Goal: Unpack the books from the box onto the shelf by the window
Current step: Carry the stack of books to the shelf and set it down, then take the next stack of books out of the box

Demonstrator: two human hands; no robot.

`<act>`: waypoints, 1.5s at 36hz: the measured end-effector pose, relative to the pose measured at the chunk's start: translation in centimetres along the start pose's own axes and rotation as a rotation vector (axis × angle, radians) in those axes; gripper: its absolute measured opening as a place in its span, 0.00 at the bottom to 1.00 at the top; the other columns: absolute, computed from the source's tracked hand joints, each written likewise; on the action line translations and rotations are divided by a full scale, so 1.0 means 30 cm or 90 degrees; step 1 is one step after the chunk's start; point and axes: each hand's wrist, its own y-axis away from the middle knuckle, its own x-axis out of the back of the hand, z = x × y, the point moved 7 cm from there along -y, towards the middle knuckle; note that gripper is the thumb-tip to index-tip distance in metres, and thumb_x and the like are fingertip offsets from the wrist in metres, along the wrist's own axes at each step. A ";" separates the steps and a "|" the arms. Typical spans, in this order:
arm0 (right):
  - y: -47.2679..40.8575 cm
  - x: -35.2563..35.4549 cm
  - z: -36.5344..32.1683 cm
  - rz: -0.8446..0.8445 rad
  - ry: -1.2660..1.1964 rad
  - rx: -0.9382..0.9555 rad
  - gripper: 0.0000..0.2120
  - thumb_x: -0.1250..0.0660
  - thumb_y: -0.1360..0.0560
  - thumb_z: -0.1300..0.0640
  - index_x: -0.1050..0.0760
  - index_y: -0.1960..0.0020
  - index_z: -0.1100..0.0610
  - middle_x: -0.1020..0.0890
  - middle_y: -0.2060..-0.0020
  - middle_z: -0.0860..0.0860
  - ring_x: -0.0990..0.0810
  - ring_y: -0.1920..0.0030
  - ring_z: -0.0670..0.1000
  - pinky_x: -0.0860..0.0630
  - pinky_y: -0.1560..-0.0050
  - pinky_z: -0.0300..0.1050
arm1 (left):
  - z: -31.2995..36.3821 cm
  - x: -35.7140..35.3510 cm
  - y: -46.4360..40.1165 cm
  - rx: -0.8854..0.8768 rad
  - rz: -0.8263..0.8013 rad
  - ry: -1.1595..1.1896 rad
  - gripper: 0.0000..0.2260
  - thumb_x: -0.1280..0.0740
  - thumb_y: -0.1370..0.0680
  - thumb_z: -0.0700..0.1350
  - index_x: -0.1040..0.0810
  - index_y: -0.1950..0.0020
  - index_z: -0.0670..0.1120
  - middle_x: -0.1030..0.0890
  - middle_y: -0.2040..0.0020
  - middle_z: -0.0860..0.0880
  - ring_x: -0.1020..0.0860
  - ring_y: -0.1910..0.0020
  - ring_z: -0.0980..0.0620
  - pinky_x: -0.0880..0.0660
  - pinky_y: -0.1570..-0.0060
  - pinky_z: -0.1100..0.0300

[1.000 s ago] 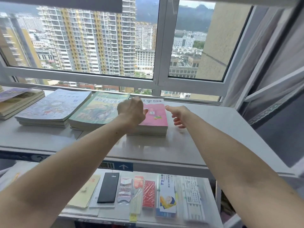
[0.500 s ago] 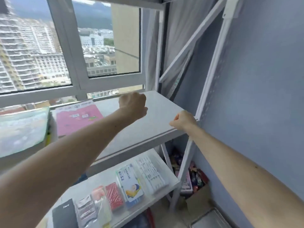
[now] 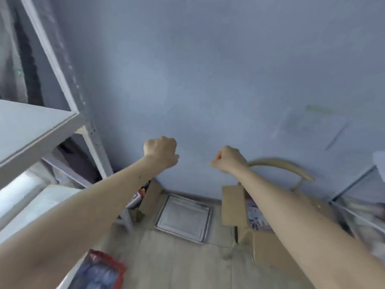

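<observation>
Both my hands hang in the air in front of a blue wall, each curled into a loose fist with nothing in it. My left hand [image 3: 161, 152] is right of the shelf's corner [image 3: 62, 119]. My right hand [image 3: 229, 159] is above an open cardboard box [image 3: 233, 205] on the floor. A book with a pale printed cover [image 3: 255, 215] shows inside the box, partly hidden by my right forearm. The books on the shelf are out of view.
A square metal floor plate [image 3: 183, 215] lies between two cardboard boxes, the left one [image 3: 149, 198] under the shelf leg [image 3: 94, 151]. A curved beige handle [image 3: 281, 163] arcs behind the right box. A red-edged packet [image 3: 100, 270] lies bottom left. A wire rack [image 3: 358, 205] stands at right.
My view has swung right and down, from the window shelf with its books to the wall and the floor boxes. Both hands left the shelf and closed into fists.
</observation>
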 end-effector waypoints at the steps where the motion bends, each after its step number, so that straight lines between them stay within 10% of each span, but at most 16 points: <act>1: 0.010 0.025 0.090 0.010 0.000 -0.023 0.06 0.33 0.29 0.56 0.21 0.59 0.59 0.15 0.59 0.54 0.16 0.55 0.56 0.24 0.60 0.45 | 0.092 -0.016 -0.005 -0.022 -0.010 0.002 0.12 0.36 0.22 0.55 0.29 0.56 0.48 0.27 0.62 0.50 0.26 0.61 0.46 0.33 0.65 0.58; 6: 0.066 0.122 0.522 0.029 -0.001 -0.095 0.09 0.33 0.27 0.55 0.24 0.65 0.57 0.22 0.68 0.52 0.19 0.60 0.57 0.27 0.65 0.46 | 0.561 -0.099 -0.006 -0.128 -0.067 0.011 0.11 0.37 0.21 0.54 0.28 0.54 0.47 0.24 0.59 0.48 0.22 0.57 0.45 0.30 0.62 0.57; 10: 0.088 0.188 0.844 0.034 -0.007 -0.141 0.07 0.31 0.28 0.56 0.22 0.58 0.61 0.16 0.57 0.57 0.17 0.53 0.58 0.21 0.55 0.50 | 0.900 -0.173 0.005 -0.172 -0.089 0.014 0.13 0.38 0.20 0.55 0.25 0.46 0.45 0.21 0.54 0.47 0.20 0.53 0.45 0.26 0.60 0.56; 17: 0.048 0.241 1.271 0.004 0.022 -0.175 0.07 0.34 0.29 0.59 0.21 0.57 0.63 0.17 0.60 0.60 0.18 0.59 0.57 0.36 0.69 0.41 | 1.313 -0.377 -0.008 -0.170 -0.138 0.041 0.11 0.37 0.23 0.52 0.24 0.46 0.47 0.19 0.51 0.48 0.20 0.53 0.45 0.27 0.61 0.56; 22: -0.056 0.215 1.450 -0.022 0.073 -0.178 0.14 0.35 0.33 0.62 0.38 0.71 0.53 0.33 0.74 0.52 0.32 0.71 0.54 0.39 0.67 0.43 | 1.454 -0.539 -0.058 -0.166 -0.179 0.027 0.08 0.37 0.24 0.51 0.25 0.57 0.47 0.21 0.57 0.49 0.25 0.61 0.46 0.33 0.65 0.58; 26: -0.182 0.172 1.567 -0.048 0.088 -0.180 0.10 0.33 0.32 0.60 0.31 0.68 0.52 0.22 0.68 0.59 0.23 0.67 0.57 0.36 0.66 0.43 | 1.523 -0.664 -0.140 -0.153 -0.216 0.022 0.09 0.37 0.23 0.52 0.26 0.57 0.48 0.27 0.65 0.51 0.25 0.62 0.47 0.33 0.67 0.57; 33: -0.456 0.027 1.739 -0.090 0.062 -0.175 0.12 0.33 0.29 0.63 0.33 0.67 0.56 0.33 0.71 0.53 0.32 0.68 0.54 0.42 0.69 0.43 | 1.640 -0.915 -0.324 -0.154 -0.280 0.049 0.11 0.37 0.22 0.55 0.31 0.57 0.49 0.30 0.66 0.53 0.26 0.62 0.49 0.33 0.66 0.59; 41: -0.691 -0.200 1.933 -0.165 0.062 -0.178 0.20 0.33 0.30 0.64 0.42 0.72 0.53 0.41 0.76 0.49 0.39 0.72 0.53 0.46 0.68 0.45 | 1.763 -1.168 -0.446 -0.168 -0.369 0.049 0.11 0.38 0.21 0.54 0.27 0.46 0.47 0.21 0.47 0.49 0.23 0.49 0.47 0.32 0.62 0.58; 46: -0.801 -0.333 2.024 -0.225 0.081 -0.169 0.05 0.32 0.27 0.59 0.22 0.52 0.59 0.19 0.61 0.53 0.20 0.58 0.56 0.25 0.53 0.50 | 1.832 -1.311 -0.490 -0.143 -0.391 0.082 0.14 0.36 0.21 0.53 0.26 0.41 0.45 0.22 0.43 0.48 0.24 0.44 0.46 0.32 0.61 0.57; 54: -0.926 -0.615 2.150 -0.348 0.147 -0.103 0.33 0.25 0.29 0.54 0.33 0.28 0.58 0.27 0.34 0.55 0.29 0.33 0.56 0.27 0.37 0.56 | 1.937 -1.592 -0.483 -0.135 -0.461 0.072 0.36 0.32 0.24 0.59 0.43 0.23 0.45 0.40 0.24 0.47 0.39 0.27 0.44 0.32 0.36 0.45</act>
